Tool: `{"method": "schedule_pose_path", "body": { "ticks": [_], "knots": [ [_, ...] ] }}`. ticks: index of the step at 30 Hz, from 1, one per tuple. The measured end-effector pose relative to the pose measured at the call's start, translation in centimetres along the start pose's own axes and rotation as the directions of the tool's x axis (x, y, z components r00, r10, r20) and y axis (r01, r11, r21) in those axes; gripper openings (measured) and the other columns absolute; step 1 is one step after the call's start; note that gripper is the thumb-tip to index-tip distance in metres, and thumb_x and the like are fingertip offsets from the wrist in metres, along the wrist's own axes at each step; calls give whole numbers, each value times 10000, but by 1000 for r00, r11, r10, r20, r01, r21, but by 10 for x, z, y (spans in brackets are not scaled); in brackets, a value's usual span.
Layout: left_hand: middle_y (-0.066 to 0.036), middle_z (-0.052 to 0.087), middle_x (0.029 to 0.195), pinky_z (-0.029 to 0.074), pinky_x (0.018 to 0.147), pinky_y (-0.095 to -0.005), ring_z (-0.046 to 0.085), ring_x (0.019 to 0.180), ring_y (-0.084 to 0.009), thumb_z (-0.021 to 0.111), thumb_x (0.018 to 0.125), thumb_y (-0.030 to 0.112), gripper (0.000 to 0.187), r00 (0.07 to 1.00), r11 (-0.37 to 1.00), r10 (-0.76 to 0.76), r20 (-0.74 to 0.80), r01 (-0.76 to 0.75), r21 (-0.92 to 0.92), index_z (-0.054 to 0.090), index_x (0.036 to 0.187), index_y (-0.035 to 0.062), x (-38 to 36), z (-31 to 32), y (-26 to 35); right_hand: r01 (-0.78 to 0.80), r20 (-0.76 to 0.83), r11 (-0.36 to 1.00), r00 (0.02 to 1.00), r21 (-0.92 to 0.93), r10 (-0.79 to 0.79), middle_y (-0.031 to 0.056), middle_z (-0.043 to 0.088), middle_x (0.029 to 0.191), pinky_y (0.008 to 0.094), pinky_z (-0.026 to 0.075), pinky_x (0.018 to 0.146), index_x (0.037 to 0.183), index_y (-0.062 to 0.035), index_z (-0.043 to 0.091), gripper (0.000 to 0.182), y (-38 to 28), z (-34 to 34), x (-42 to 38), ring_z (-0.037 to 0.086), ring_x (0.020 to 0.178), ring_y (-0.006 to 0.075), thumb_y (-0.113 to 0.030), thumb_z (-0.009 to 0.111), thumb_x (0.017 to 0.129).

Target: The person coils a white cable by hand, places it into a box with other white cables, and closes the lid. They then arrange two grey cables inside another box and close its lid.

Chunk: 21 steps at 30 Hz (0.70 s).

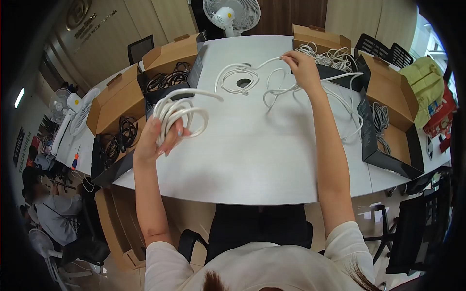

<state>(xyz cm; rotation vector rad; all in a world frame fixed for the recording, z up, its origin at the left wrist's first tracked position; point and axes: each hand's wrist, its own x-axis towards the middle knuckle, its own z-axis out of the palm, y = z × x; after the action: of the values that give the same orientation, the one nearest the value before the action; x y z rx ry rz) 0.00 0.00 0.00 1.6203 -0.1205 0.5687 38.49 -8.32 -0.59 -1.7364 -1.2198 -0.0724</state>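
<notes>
Gripping several finished loops of white cable (180, 112), the left hand (156, 140) waited while right-hand fingers (294, 59) pinched the uncoiled length near the tabletop's (252, 160) far edge.

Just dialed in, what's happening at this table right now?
A person is coiling a white cable at a white table. The left hand grips a bundle of finished loops, while the right hand pinches the loose length of cable strung across the tabletop. Open cardboard boxes line both sides: those on the left hold black cables, those on the right hold white and grey ones. A white fan stands beyond the table.
</notes>
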Motion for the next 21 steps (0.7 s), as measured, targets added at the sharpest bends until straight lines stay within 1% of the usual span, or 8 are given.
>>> {"method": "schedule_pose_path", "body": {
  "ticks": [3,5,8,9,11,14,18,21],
  "knots": [
    [51,363,429,505,818,-259,330,366,-40,263,987,493,540,995,996,-46,-90,52,67,530,933,27,21,23,2,297,-27,896,946,-331,-324,43,659,923,372,423,860,935,-69,674,157,-19,6,-6,580,938,243,-173,642,822],
    [74,304,397,506,766,-256,282,347,-41,181,1008,464,558,965,985,-117,-237,144,98,518,873,40,32,40,3,506,-85,670,761,-543,-643,45,651,900,390,440,822,934,-54,661,150,-22,10,-6,575,922,264,-140,631,814],
    [79,295,422,490,778,-254,288,375,-38,209,1016,446,524,956,985,-171,-237,159,-70,521,885,46,46,45,-7,637,-102,662,685,-396,-721,79,652,968,409,437,847,971,-58,659,187,-51,9,-14,570,960,280,-150,597,822],
    [80,295,426,487,781,-252,291,381,-37,213,1017,442,517,950,978,-189,-248,162,-128,521,888,47,51,45,-10,661,-79,731,730,-169,-679,86,652,990,406,426,875,984,-60,661,198,-60,13,-17,569,980,275,-173,573,846],
    [80,279,443,488,815,-253,293,401,-44,208,1017,445,528,970,936,-168,-177,100,-338,516,917,27,56,40,-16,575,11,763,797,296,-604,99,652,1033,399,405,930,1010,-66,663,235,-75,22,-26,568,1020,264,-218,526,896],
    [71,264,478,479,859,-257,301,436,-52,223,1014,449,531,994,778,-70,-87,0,-629,512,934,11,62,44,-17,138,348,754,824,642,-447,139,640,1091,383,374,984,1017,-45,664,386,-73,44,-32,567,1053,246,-338,418,966],
    [57,280,522,413,968,-278,334,492,-64,321,999,443,479,988,436,89,-123,-150,-888,506,911,11,72,46,-9,22,482,802,789,597,-381,124,661,969,336,405,928,961,-20,668,482,-63,69,-36,577,992,208,-405,380,981],
    [37,409,560,370,1021,-349,455,549,-96,430,971,416,425,917,241,176,-357,-391,-888,490,938,-3,77,30,1,44,561,835,721,548,-406,58,662,852,284,459,786,910,-28,664,401,-67,64,-37,605,830,153,-370,462,966]
  ]
}}
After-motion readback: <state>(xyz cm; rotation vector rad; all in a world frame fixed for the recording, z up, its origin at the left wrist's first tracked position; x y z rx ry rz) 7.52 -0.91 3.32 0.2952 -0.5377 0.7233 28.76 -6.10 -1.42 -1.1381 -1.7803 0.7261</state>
